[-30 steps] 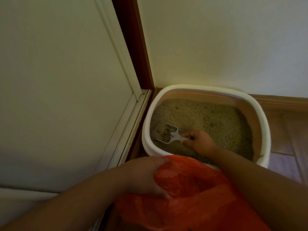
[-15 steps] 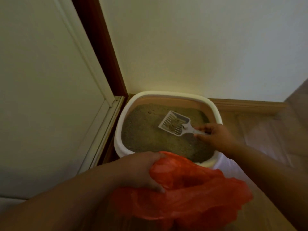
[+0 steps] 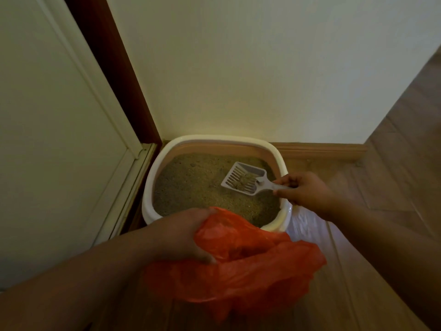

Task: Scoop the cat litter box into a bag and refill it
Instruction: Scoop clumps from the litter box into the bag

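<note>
The litter box (image 3: 152, 187) sits on the floor in the corner, full of sandy litter (image 3: 195, 187). My left hand (image 3: 181, 237) holds the orange bag (image 3: 241, 263) just in front of the box, fingers curled round its edge. My right hand (image 3: 307, 191) pinches the handle of the white scoop (image 3: 245, 179). The scoop lies long from right to left above the litter, its slotted end pointing left, with a small clump inside.
</note>
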Available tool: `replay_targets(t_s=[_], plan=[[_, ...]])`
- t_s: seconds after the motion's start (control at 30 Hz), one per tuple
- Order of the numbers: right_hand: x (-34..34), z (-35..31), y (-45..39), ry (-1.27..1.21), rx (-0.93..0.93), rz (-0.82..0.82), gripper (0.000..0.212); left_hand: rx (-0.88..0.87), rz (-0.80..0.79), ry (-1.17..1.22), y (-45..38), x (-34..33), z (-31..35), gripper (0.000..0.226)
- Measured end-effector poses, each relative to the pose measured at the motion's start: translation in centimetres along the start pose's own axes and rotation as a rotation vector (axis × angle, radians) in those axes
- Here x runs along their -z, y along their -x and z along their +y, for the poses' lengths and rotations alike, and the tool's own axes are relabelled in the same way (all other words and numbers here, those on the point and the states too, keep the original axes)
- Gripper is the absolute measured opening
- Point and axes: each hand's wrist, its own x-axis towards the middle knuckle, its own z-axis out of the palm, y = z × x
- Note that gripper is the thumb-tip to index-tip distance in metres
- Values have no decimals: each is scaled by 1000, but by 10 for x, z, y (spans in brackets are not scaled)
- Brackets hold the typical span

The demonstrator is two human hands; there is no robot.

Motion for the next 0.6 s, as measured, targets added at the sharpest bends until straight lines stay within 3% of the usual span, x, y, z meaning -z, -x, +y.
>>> replay_targets(t_s=[0.17, 0.37, 0.47, 0.6], plan=[[-1, -4, 2, -16, 21, 6, 17, 24, 13, -17, 2, 1, -3, 115], [2, -11, 4, -80, 12, 8, 24, 51, 85, -74, 3, 4, -8, 100], [6, -9, 4, -69, -1, 21, 28, 77, 61, -99, 4, 6, -10, 116], [7, -10, 4, -14, 17, 71, 24, 135, -126, -216, 6, 4, -10, 138]])
